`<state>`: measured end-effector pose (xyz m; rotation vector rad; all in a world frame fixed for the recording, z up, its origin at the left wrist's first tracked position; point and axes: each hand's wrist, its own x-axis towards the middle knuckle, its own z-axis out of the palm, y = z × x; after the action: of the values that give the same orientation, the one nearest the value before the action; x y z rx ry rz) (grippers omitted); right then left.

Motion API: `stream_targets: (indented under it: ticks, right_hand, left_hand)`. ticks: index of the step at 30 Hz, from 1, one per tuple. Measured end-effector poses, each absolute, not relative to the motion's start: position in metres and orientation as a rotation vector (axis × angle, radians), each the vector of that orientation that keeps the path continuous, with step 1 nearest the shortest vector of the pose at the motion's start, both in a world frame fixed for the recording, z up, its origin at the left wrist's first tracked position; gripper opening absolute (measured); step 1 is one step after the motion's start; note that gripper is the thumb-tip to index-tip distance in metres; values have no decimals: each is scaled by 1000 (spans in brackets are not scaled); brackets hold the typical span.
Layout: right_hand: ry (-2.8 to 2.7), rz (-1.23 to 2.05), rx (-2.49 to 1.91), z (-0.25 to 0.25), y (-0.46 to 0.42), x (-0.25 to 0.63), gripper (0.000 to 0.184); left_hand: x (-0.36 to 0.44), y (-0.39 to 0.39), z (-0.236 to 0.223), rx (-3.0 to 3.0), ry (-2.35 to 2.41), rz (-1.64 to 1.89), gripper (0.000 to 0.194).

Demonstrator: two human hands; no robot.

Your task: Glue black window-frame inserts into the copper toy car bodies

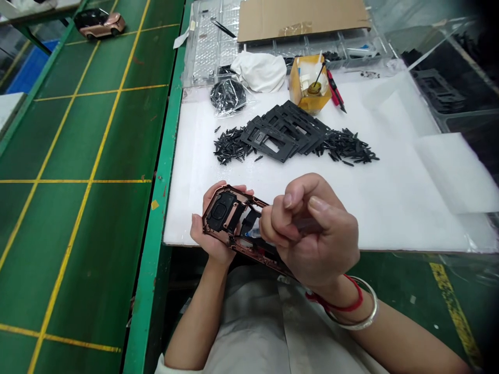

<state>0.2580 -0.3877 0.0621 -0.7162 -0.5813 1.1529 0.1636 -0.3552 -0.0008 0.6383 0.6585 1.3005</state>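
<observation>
My left hand (210, 236) cups a copper-rimmed phone frame (230, 215) from below, just over the near edge of the white mat (390, 192). My right hand (312, 234) is closed in a fist round a thin clear-tipped tool (255, 233), whose tip touches the inside of the frame. Farther back on the mat lies a fanned stack of black frame plates (284, 132). Piles of small black strips (232, 145) lie on both sides of it.
A yellow box with a jar and brush (310, 83), a white cloth (261, 70), a bag of black parts (228, 96), a red pen (335, 91), clear trays (210, 41) and cardboard (300, 18) sit at the back. A green conveyor (78, 156) on the left carries a copper part (100, 23).
</observation>
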Motion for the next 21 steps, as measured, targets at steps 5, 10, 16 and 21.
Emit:
stream_targets:
  ticks: [5,10,16,21]
  right_hand:
    - [-598,1133,-720,62,-387,254,12]
    - [-577,1071,-665,66,-390,262,16]
    - [-338,998,-695,81,-397,290,8]
    - [-172,936,-802,91,-407,344,11]
  left_hand:
    - [164,-355,-1,610,630,1302,58]
    - [165,-355,-1,629,697,1311,59]
    - [163,-354,-2,640,671,1277,60]
    - [159,-353,-1,573,669,1236,57]
